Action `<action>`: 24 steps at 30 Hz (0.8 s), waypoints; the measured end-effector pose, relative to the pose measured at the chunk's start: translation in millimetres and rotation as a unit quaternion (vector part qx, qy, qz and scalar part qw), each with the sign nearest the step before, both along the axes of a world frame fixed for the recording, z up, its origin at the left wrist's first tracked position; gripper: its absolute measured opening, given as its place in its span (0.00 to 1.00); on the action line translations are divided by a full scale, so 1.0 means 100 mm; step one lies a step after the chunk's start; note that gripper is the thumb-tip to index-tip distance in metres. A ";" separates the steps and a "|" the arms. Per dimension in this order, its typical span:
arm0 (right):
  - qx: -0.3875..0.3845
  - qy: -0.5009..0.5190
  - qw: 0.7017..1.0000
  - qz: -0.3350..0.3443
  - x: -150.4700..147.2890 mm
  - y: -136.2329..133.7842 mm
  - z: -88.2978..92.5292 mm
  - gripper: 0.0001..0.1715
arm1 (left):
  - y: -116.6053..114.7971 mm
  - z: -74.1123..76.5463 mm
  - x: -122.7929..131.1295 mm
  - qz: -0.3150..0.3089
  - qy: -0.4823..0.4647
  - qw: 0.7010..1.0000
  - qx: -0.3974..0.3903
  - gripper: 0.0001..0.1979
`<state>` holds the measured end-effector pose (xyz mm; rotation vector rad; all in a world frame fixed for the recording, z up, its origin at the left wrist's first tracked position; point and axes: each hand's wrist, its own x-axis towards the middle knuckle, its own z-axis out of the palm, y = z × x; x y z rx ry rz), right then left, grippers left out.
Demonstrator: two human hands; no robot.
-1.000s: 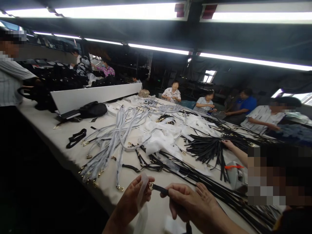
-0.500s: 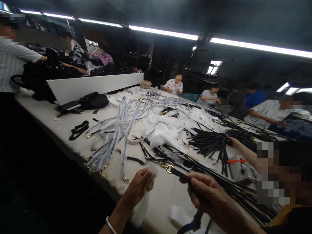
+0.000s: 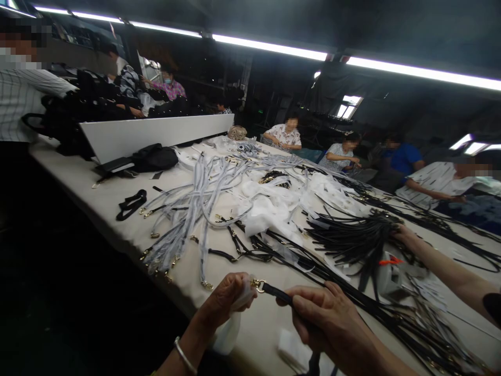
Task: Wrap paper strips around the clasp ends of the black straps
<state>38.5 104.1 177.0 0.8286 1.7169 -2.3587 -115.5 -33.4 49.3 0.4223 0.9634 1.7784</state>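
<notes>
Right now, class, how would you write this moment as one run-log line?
left hand: holds white sheet at metal clip | right hand: grips black strap | clip: at strap's end | table: bears pale straps

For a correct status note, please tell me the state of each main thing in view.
Left hand: closed on white strip
Right hand: closed on held black strap
White strip: crumpled, pinched
Held black strap: bare toward its clasp end
Gold clasp: partly hidden; open or shut unclear
Grey-white straps: wrapped, loosely crossed
Black strap bundle: unwrapped, ends fanned out
Tube lights: lit
</notes>
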 end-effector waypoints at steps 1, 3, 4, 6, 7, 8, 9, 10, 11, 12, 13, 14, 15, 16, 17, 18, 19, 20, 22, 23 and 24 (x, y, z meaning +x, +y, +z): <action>0.000 -0.006 1.000 0.002 0.00 -0.01 -0.01 0.28 | -0.01 0.00 -0.02 -0.017 0.020 0.999 0.018 0.34; 0.005 -0.014 1.000 0.007 0.00 -0.02 -0.02 0.29 | -0.02 0.01 -0.07 -0.040 0.068 0.996 0.044 0.34; 0.007 -0.020 1.000 0.012 0.01 -0.02 -0.03 0.30 | -0.02 0.02 -0.09 -0.041 0.086 0.994 0.045 0.34; 0.012 -0.036 0.999 0.027 0.01 -0.01 -0.03 0.30 | -0.04 0.06 -0.15 -0.050 0.110 0.992 0.040 0.34; 0.020 -0.048 0.998 0.038 0.01 0.00 -0.04 0.30 | -0.05 0.09 -0.17 -0.062 0.119 0.990 0.035 0.34; 0.039 -0.064 0.996 0.051 0.00 0.02 -0.04 0.29 | -0.06 0.12 -0.19 -0.077 0.129 0.988 0.027 0.33; 0.077 -0.079 0.992 0.064 -0.01 0.03 -0.04 0.26 | -0.07 0.15 -0.21 -0.092 0.142 0.985 0.017 0.32; 0.132 -0.089 0.984 0.078 -0.01 0.04 -0.04 0.22 | -0.09 0.19 -0.22 -0.109 0.159 0.981 0.003 0.30; 0.200 -0.093 0.971 0.094 -0.02 0.05 -0.04 0.17 | -0.10 0.22 -0.22 -0.126 0.176 0.976 -0.012 0.28; 0.273 -0.093 0.951 0.113 -0.03 0.06 -0.04 0.13 | -0.10 0.25 -0.22 -0.138 0.190 0.972 -0.024 0.24; 0.347 -0.088 0.924 0.134 -0.05 0.06 -0.05 0.11 | -0.10 0.27 -0.20 -0.147 0.201 0.968 -0.034 0.21; 0.415 -0.080 0.893 0.154 -0.06 0.06 -0.06 0.10 | -0.09 0.28 -0.18 -0.154 0.210 0.965 -0.042 0.17; 0.473 -0.073 0.861 0.173 -0.08 0.04 -0.07 0.10 | -0.07 0.28 -0.14 -0.158 0.215 0.963 -0.048 0.13; 0.521 -0.069 0.830 0.185 -0.09 0.03 -0.10 0.11 | -0.05 0.27 -0.11 -0.156 0.219 0.962 -0.055 0.10; 0.557 -0.065 0.806 0.190 -0.11 0.01 -0.12 0.12 | -0.02 0.24 -0.07 -0.149 0.225 0.961 -0.059 0.08; 0.578 -0.060 0.792 0.191 -0.13 0.00 -0.16 0.13 | 0.01 0.22 -0.04 -0.140 0.236 0.960 -0.062 0.07; 0.583 -0.055 0.789 0.188 -0.15 -0.01 -0.20 0.15 | 0.03 0.19 -0.01 -0.130 0.254 0.956 -0.063 0.06; 0.576 -0.051 0.796 0.182 -0.17 0.00 -0.24 0.16 | 0.05 0.16 0.02 -0.118 0.280 0.951 -0.061 0.06; 0.526 -0.041 0.832 0.172 -0.17 0.05 -0.32 0.17 | 0.07 0.10 0.04 -0.083 0.353 0.930 -0.059 0.05; 0.476 -0.045 0.862 0.170 -0.16 0.09 -0.36 0.17 | 0.07 0.09 0.04 -0.063 0.386 0.918 -0.061 0.06; 0.412 -0.057 0.893 0.172 -0.14 0.14 -0.39 0.19 | 0.06 0.07 0.04 -0.041 0.409 0.909 -0.066 0.09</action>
